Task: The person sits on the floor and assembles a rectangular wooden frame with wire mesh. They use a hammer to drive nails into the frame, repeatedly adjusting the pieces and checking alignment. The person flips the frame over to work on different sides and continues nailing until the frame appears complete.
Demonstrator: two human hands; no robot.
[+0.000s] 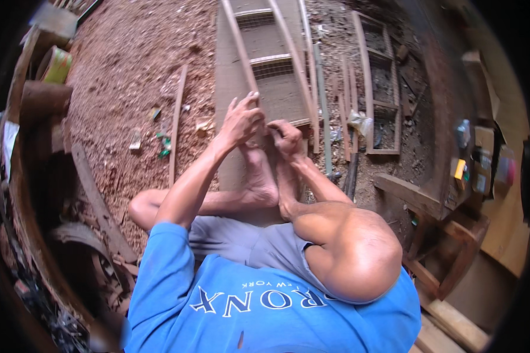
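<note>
A long wooden frame [303, 79] with wire mesh and crossbars lies ahead of me on a flat grey-brown board [229, 65]. My left hand [243, 122] is at the near end of the frame's left rail, fingers bent around it and some fingertips raised. Just to its right, my right hand [287, 140] is closed with curled fingers, beside the frame's near crossbar. Whatever those fingers pinch is too small or hidden to make out. My bare feet rest on the board directly below both hands.
A second wooden frame [369, 88] and several thin strips lie on the right. One loose strip [178, 126] crosses the wood-chip-covered ground on the left. A timber bench [409, 194] stands at right, with small boxes [483, 156] beyond. Dark machinery or scrap [79, 235] sits left.
</note>
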